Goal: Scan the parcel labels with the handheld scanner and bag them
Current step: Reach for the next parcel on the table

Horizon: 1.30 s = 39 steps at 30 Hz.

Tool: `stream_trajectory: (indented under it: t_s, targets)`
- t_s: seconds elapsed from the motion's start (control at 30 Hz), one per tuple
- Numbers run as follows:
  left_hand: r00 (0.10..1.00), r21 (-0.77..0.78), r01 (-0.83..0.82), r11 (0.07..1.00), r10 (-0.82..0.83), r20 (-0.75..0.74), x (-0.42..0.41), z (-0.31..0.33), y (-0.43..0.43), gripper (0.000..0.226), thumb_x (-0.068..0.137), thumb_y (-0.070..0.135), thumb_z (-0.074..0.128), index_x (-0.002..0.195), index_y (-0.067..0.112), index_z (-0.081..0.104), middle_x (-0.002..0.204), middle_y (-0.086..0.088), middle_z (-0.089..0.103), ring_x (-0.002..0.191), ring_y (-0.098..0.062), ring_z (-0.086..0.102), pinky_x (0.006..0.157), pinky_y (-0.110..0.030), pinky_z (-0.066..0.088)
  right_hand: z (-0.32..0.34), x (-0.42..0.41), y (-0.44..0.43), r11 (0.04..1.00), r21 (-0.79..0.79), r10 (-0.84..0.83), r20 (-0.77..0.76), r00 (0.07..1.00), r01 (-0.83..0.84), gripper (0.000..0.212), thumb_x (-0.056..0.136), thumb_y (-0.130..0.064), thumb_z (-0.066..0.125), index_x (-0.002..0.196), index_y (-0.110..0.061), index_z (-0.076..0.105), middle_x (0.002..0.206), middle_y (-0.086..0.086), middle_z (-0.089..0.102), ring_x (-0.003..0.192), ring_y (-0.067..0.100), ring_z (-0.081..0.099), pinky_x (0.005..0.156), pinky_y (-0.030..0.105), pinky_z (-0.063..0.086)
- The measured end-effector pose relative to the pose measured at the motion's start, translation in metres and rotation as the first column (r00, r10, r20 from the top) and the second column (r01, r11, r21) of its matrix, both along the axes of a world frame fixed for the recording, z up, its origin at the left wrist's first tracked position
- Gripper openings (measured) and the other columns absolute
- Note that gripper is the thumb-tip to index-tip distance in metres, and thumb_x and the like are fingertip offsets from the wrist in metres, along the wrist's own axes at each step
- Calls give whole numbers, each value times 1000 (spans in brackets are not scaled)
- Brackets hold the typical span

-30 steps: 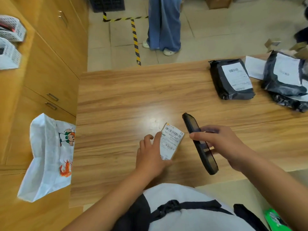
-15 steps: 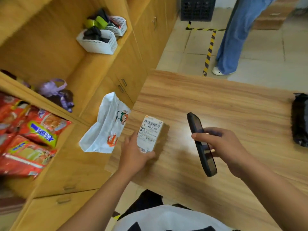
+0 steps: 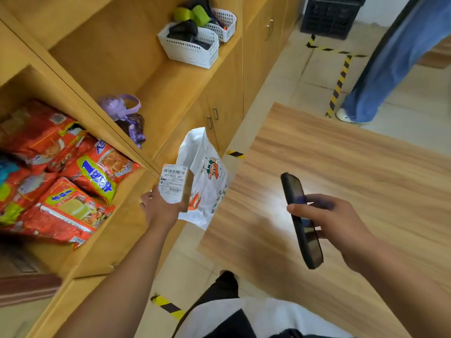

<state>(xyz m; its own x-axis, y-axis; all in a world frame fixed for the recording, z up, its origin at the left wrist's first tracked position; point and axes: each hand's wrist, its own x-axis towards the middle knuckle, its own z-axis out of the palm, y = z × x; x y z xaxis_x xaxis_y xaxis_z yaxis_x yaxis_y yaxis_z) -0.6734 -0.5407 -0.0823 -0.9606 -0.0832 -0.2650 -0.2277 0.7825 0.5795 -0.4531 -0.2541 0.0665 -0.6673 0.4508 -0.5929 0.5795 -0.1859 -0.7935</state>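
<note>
Your left hand [image 3: 159, 207] is gripping a small parcel [image 3: 173, 182] from below, fingers wrapped round its lower end, label facing you w/ barcodes showing. You're holding it off the table [image 3: 341, 179], out past the table's left edge, right in front of the white bag [image 3: 207, 172]. Can't tell whether parcel and bag are touching; the parcel is overlapping the bag's left side in view.

Your right hand [image 3: 327, 218] is closed on the scanner [image 3: 301, 219], a dark phone-shaped unit. Thumb is lying across its screen side, other fingers curling behind. You're holding it over the table, tilted, top end pointing away from you. Scanner and parcel are well apart, w/ the table corner between them.

The bag is standing beside the cabinet [image 3: 227, 93], a cartoon figure and orange print showing on its side. Its opening isn't clearly showing.

To your left, snack packs [image 3: 73, 181] in red and orange are lying piled on a low shelf. Above them a purple bottle [image 3: 122, 108] is sitting on the next shelf, and further back two white baskets [image 3: 190, 48] are holding dark and green items.

Another person's legs [image 3: 390, 59] in blue trousers are standing on the floor beyond the table, next to striped floor tape [image 3: 339, 81]. A dark crate [image 3: 332, 15] is sitting at the far wall.
</note>
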Motion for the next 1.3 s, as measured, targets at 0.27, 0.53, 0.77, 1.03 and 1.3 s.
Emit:
stream_trajectory:
  t_s: [0.27, 0.53, 0.77, 1.03, 1.3]
  targets:
    - [987, -223, 155, 963, -143, 68, -86, -56, -31, 77, 69, 24, 80, 136, 20, 42, 139, -15, 36, 133, -34, 24, 92, -45, 42, -1, -43, -50, 995, 33, -93, 56, 994, 91, 48, 43, -53, 86, 87, -35, 81, 88, 9, 75, 67, 17, 74, 75, 49, 59]
    - [950, -253, 305, 918, -274, 151, -123, -90, -25, 82, 70, 37, 82, 138, 19, 39, 138, -16, 40, 135, -37, 25, 104, -47, 35, -6, -47, -72, 976, 118, -199, 161, 967, 181, 73, 42, -59, 86, 107, -25, 77, 99, 7, 73, 86, 24, 74, 90, 59, 56]
    - [921, -234, 383, 894, -349, 175, -121, -86, -28, 86, 70, 39, 83, 139, 16, 38, 135, -15, 42, 127, -36, 33, 96, -45, 39, -7, -45, -78, 960, 154, -254, 146, 956, 232, 84, 43, -55, 84, 118, -18, 72, 105, 11, 73, 87, 28, 73, 86, 58, 58]
    - [916, -195, 396, 897, -371, 153, -99, -84, -36, 93, 71, 34, 84, 147, 20, 32, 143, -14, 35, 132, -36, 33, 99, -55, 45, -15, -44, -87, 971, 126, -220, 117, 969, 205, 65, 45, -53, 84, 102, -22, 78, 100, 11, 75, 86, 28, 74, 87, 56, 57]
    - [911, -103, 405, 909, -391, 128, -98, -70, -16, 97, 77, 26, 81, 153, 11, 24, 158, -13, 28, 146, -32, 21, 115, -49, 28, -11, -22, -64, 957, 107, -278, 90, 956, 269, 84, 42, -50, 85, 119, -18, 71, 107, 14, 73, 86, 29, 74, 88, 58, 58]
